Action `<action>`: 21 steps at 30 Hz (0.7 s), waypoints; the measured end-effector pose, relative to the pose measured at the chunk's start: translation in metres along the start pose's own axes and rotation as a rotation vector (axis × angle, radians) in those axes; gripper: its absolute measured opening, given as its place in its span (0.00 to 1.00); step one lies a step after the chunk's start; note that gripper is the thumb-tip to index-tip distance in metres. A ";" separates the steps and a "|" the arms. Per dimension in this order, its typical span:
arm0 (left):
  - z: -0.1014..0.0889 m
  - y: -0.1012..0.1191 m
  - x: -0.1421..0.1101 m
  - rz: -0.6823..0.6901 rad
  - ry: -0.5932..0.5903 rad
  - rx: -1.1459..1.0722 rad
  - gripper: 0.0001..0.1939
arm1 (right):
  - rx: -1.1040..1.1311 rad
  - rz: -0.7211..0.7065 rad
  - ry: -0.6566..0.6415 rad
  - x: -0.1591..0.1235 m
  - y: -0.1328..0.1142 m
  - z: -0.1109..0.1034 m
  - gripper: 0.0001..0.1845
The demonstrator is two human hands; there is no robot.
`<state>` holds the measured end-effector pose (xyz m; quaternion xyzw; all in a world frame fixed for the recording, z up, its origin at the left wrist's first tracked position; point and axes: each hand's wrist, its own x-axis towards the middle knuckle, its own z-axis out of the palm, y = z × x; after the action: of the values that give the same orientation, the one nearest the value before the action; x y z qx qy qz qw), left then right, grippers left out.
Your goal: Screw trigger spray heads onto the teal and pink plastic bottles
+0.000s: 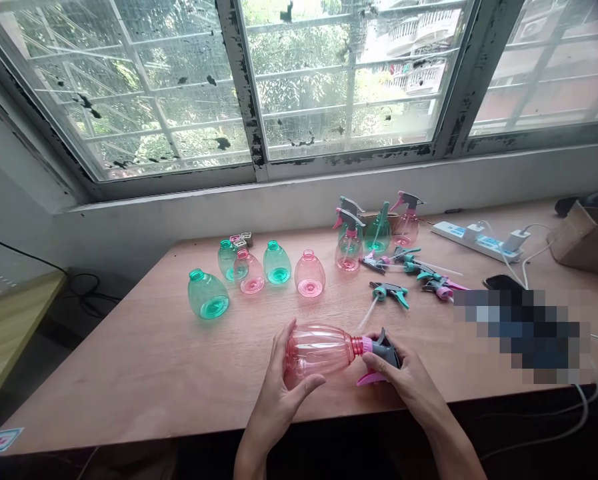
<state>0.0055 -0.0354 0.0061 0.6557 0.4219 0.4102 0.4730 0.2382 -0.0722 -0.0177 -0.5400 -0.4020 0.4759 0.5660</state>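
A pink spray bottle (323, 350) lies on its side just above the wooden table (143, 360). My left hand (281, 387) is wrapped round its rounded base. My right hand (403, 373) grips the grey and pink trigger head (381, 353) fitted on the bottle's neck. Behind them stand several headless bottles, green (207, 295) and pink (309, 275). Loose trigger heads (389, 292) with white tubes lie to the right. Three complete spray bottles (349, 241) stand at the back.
A white power strip (471, 240) with chargers and cables sits at the back right beside a cardboard box (586, 239). A dark phone (503, 283) lies near a blurred patch. Small blocks (243, 240) rest behind the bottles. A window runs behind the table.
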 end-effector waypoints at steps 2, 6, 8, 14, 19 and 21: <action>0.001 -0.002 0.000 -0.025 -0.010 -0.025 0.44 | 0.048 -0.007 0.007 -0.003 -0.003 0.004 0.22; 0.004 -0.008 0.000 -0.059 0.027 0.018 0.48 | 0.065 -0.056 -0.064 -0.005 -0.011 0.007 0.21; 0.005 -0.009 0.001 -0.056 0.038 0.042 0.47 | 0.055 -0.049 -0.102 -0.005 -0.013 0.006 0.22; 0.007 -0.007 0.004 0.016 0.096 0.042 0.42 | 0.094 -0.030 -0.068 0.000 -0.010 0.013 0.24; 0.006 -0.010 0.004 0.034 0.178 0.115 0.39 | 0.082 -0.061 -0.023 -0.001 -0.001 0.024 0.22; 0.006 -0.011 0.003 0.033 0.155 0.067 0.36 | 0.049 -0.074 -0.028 -0.002 0.000 0.024 0.22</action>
<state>0.0101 -0.0316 -0.0049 0.6442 0.4599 0.4533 0.4099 0.2143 -0.0684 -0.0152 -0.5040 -0.4179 0.4716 0.5907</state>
